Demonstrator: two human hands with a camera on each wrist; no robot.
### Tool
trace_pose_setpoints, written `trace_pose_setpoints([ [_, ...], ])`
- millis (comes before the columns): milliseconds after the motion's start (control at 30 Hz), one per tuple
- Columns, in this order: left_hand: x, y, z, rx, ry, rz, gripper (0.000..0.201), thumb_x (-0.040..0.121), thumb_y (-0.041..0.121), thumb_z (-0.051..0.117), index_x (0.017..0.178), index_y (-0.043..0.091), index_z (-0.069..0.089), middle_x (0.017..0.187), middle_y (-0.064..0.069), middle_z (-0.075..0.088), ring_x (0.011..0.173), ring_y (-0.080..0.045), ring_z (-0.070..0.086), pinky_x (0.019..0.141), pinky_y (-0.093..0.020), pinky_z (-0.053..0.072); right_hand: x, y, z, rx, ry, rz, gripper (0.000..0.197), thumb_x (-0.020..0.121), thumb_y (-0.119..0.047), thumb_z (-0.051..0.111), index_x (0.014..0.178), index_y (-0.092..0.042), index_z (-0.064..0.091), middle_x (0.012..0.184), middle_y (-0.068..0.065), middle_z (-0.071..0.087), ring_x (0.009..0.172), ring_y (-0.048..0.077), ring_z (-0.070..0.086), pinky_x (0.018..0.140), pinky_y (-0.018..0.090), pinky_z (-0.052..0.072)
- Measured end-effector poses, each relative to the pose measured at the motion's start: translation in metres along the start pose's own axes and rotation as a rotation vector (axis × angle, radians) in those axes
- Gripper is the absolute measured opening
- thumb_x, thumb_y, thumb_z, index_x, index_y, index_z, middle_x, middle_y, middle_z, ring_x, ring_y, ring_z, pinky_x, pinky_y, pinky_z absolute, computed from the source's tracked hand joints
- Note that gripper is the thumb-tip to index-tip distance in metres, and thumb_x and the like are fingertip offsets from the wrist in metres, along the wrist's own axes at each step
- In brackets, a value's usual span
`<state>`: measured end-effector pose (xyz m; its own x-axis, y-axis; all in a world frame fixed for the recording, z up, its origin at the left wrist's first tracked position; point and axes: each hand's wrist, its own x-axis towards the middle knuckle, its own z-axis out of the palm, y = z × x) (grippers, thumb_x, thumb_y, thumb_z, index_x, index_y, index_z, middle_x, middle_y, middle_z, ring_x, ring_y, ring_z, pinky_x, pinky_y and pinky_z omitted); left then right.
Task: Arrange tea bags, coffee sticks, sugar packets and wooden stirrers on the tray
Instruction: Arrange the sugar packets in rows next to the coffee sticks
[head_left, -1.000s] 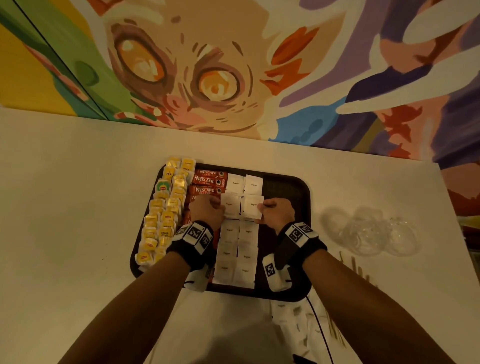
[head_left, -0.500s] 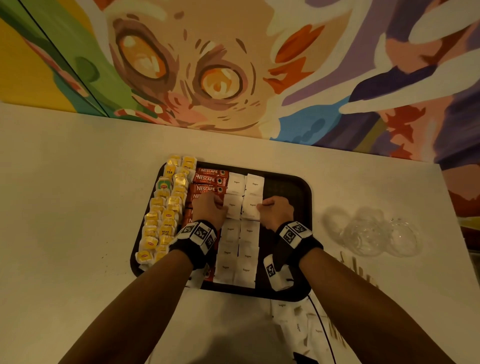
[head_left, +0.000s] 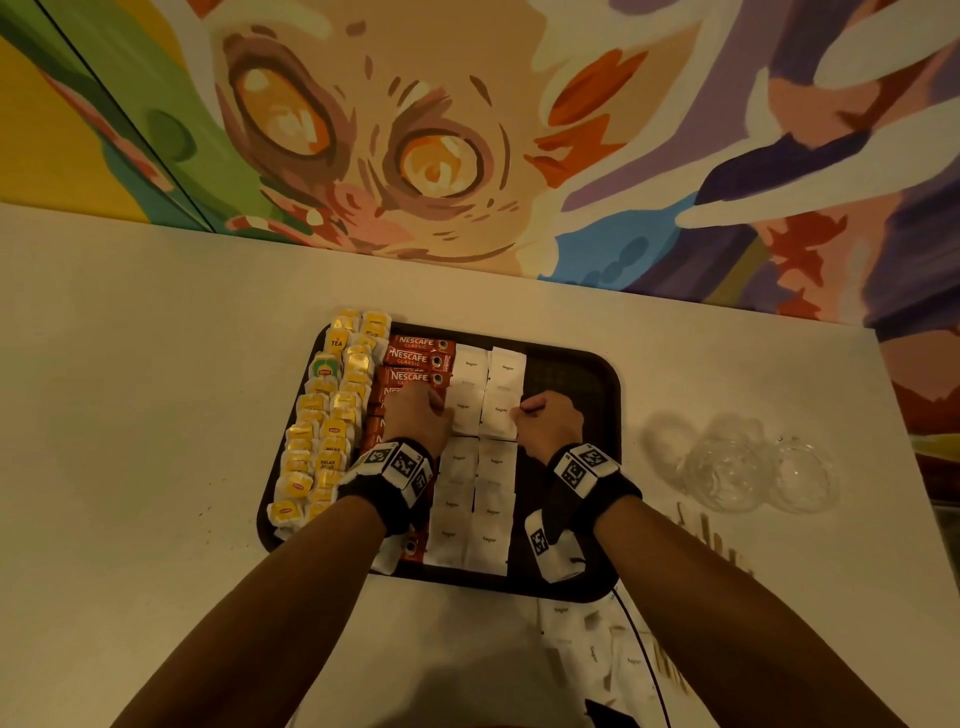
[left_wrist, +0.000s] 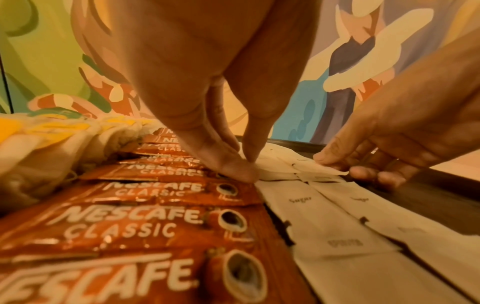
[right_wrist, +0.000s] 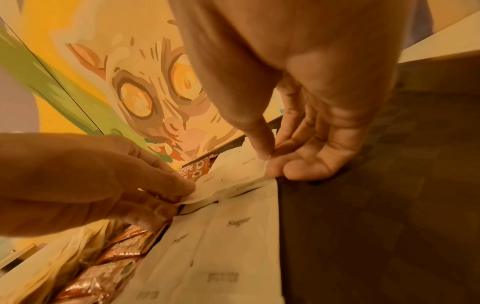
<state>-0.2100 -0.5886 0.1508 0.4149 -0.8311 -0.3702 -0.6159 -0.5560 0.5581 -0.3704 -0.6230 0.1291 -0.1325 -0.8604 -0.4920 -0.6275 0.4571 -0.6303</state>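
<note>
Dark tray (head_left: 571, 374) on the white table (head_left: 156, 389). Within the tray: tea bags (head_left: 322, 431) at left edge, coffee sticks (head_left: 415, 358) next, sugar packets (head_left: 470, 499) in two centre columns. Left hand (head_left: 418, 415) and right hand (head_left: 545, 423) each pinch an outer edge of mid-column sugar packets. Wooden stirrers (head_left: 719, 543) lie right of the tray.

Warm, dim, yellowish light fills all three views. In the head view the tabletop (head_left: 156, 415) is evenly lit, with a soft dark shadow on its near edge between the forearms, and its far edge bows from wide-angle distortion. The tray (head_left: 571, 374) reads almost black, its texture lost. Both wrist views are soft and grainy: the nearest coffee sticks (left_wrist: 109, 226) and sugar packets (right_wrist: 221, 267) smear out of focus, and the left hand (left_wrist: 207, 102) looms large and blurred.
</note>
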Motion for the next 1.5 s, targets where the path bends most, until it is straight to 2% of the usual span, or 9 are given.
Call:
trace_pose_setpoints([
  [300, -0.017, -0.003, -0.011, 0.071, -0.002, 0.042, 0.012, 0.091, 0.032, 0.060, 0.097, 0.022, 0.062, 0.093, 0.003, 0.061, 0.084, -0.013, 0.056, 0.070, -0.028, 0.041, -0.016, 0.005, -0.018, 0.044, -0.036, -0.096, 0.012, 0.091, -0.025, 0.068, 0.094, -0.022, 0.057, 0.094, 0.003, 0.068, 0.084, 0.019, 0.070, 0.080, 0.037, 0.060],
  [533, -0.054, -0.007, -0.010, 0.015, 0.005, 0.233, 0.010, 0.089, 0.023, 0.062, 0.098, 0.018, 0.060, 0.095, 0.005, 0.063, 0.087, -0.012, 0.058, 0.074, -0.024, 0.044, -0.055, 0.026, -0.048, 0.012, -0.071, -0.235, 0.013, 0.091, -0.023, 0.068, 0.102, -0.020, 0.062, 0.090, -0.006, 0.064, 0.084, 0.012, 0.066, 0.077, 0.026, 0.057],
  [633, -0.079, -0.009, -0.005, 0.006, 0.020, 0.391, 0.009, 0.088, 0.022, 0.063, 0.096, 0.017, 0.061, 0.091, 0.004, 0.063, 0.084, -0.013, 0.058, 0.075, -0.025, 0.046, -0.080, 0.041, -0.060, -0.026, -0.082, -0.302, 0.012, 0.091, -0.023, 0.068, 0.102, -0.019, 0.063, 0.089, -0.009, 0.063, 0.082, 0.004, 0.061, 0.068, 0.015, 0.049],
  [800, -0.124, -0.013, 0.007, 0.097, -0.142, 0.541, 0.009, 0.089, 0.025, 0.062, 0.096, 0.021, 0.062, 0.095, 0.006, 0.062, 0.084, -0.010, 0.055, 0.077, -0.026, 0.048, -0.120, 0.080, -0.072, -0.116, -0.090, -0.339, 0.006, 0.091, -0.020, 0.068, 0.096, -0.022, 0.064, 0.083, -0.014, 0.061, 0.076, -0.003, 0.057, 0.061, 0.005, 0.040],
  [900, -0.151, -0.015, 0.018, 0.153, -0.268, 0.591, 0.009, 0.090, 0.027, 0.061, 0.097, 0.021, 0.062, 0.097, 0.005, 0.061, 0.084, -0.009, 0.053, 0.077, -0.026, 0.048, -0.140, 0.107, -0.077, -0.142, -0.103, -0.318, 0.007, 0.091, -0.016, 0.067, 0.095, -0.021, 0.064, 0.078, -0.015, 0.060, 0.072, 0.000, 0.058, 0.057, 0.005, 0.041],
  [967, -0.166, -0.016, 0.028, 0.200, -0.346, 0.575, 0.009, 0.091, 0.028, 0.060, 0.096, 0.022, 0.063, 0.096, 0.004, 0.061, 0.084, -0.010, 0.055, 0.078, -0.028, 0.051, -0.152, 0.124, -0.081, -0.173, -0.110, -0.308, 0.007, 0.090, -0.016, 0.068, 0.096, -0.020, 0.064, 0.080, -0.011, 0.061, 0.071, 0.002, 0.058, 0.060, 0.007, 0.041],
  [1100, -0.185, -0.020, 0.055, 0.283, -0.447, 0.421, 0.013, 0.091, 0.036, 0.059, 0.090, 0.024, 0.060, 0.095, 0.001, 0.062, 0.086, -0.015, 0.058, 0.081, -0.034, 0.053, -0.168, 0.154, -0.085, -0.246, -0.139, -0.274, 0.010, 0.088, -0.022, 0.070, 0.096, -0.023, 0.064, 0.091, -0.007, 0.063, 0.078, 0.010, 0.059, 0.073, 0.027, 0.051],
  [1367, -0.207, -0.015, 0.085, 0.289, -0.403, 0.180, 0.042, 0.090, 0.051, 0.055, 0.107, 0.012, 0.056, 0.104, -0.007, 0.059, 0.092, -0.022, 0.059, 0.080, -0.032, 0.052, -0.187, 0.183, -0.074, -0.525, -0.218, -0.322, 0.057, 0.082, -0.046, 0.071, 0.128, -0.022, 0.050, 0.124, -0.001, 0.050, 0.111, 0.019, 0.051, 0.091, 0.028, 0.043],
  [1500, -0.213, -0.005, 0.093, 0.308, -0.378, 0.126, 0.048, 0.086, 0.054, 0.061, 0.110, 0.012, 0.055, 0.099, -0.005, 0.056, 0.091, -0.020, 0.058, 0.083, -0.033, 0.052, -0.190, 0.182, -0.071, -0.749, -0.233, -0.490, 0.039, 0.095, -0.044, 0.048, 0.131, -0.028, 0.051, 0.127, -0.004, 0.052, 0.120, 0.024, 0.042, 0.099, 0.030, 0.036],
])
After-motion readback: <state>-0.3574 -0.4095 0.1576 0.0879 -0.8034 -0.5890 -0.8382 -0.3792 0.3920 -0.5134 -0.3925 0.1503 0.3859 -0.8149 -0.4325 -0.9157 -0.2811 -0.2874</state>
